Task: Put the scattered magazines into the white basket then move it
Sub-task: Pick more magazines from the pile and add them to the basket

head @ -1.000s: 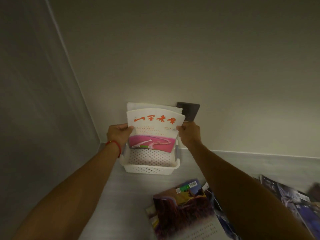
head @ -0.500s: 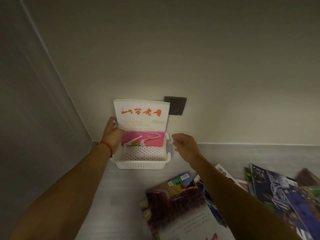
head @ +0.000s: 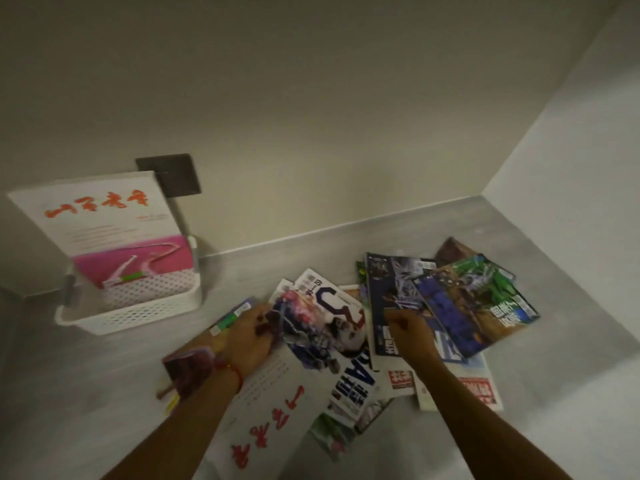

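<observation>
The white basket (head: 145, 308) stands at the back left against the wall, with a white and pink magazine (head: 100, 216) upright in it. Scattered magazines lie in a heap on the grey surface to its right. My left hand (head: 249, 337) grips the curled left edge of a white and blue magazine (head: 332, 317) on the heap. Just right of that magazine, my right hand (head: 408, 334) rests with bent fingers on a dark blue magazine (head: 391, 278); whether it holds it is unclear. A white magazine with red characters (head: 277, 410) lies under my left forearm.
A dark wall socket (head: 173, 174) sits behind the basket. A green and blue magazine (head: 474, 299) tops the heap's right side. Walls close the grey surface (head: 69, 393) at the back, left and right. A brown and purple magazine (head: 188, 368) lies at the heap's left.
Both hands have left the magazine in the basket and come down to the heap on the right. The view has swung right, so the basket now sits at the left.
</observation>
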Available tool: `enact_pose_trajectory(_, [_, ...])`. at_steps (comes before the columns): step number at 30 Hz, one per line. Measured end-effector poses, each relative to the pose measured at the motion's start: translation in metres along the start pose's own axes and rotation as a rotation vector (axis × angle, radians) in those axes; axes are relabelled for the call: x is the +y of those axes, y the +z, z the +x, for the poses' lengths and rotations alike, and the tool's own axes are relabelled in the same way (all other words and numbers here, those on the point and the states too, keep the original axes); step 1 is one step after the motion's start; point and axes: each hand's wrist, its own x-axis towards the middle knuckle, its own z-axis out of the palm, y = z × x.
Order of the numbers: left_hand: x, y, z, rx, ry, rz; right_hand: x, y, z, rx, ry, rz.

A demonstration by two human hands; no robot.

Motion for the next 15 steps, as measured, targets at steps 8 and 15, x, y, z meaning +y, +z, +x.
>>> enact_pose_trajectory(8, [0.066,0.128,-0.010,-0.406,0.162,0.212,0.106,-0.081,0.043,0.243,0.611,-0.038])
enact_pose_trajectory(15, [0.058,0.156,-0.007,-0.555,0.087,0.540,0.141,-0.081,0.063,0.321,0.702,0.074])
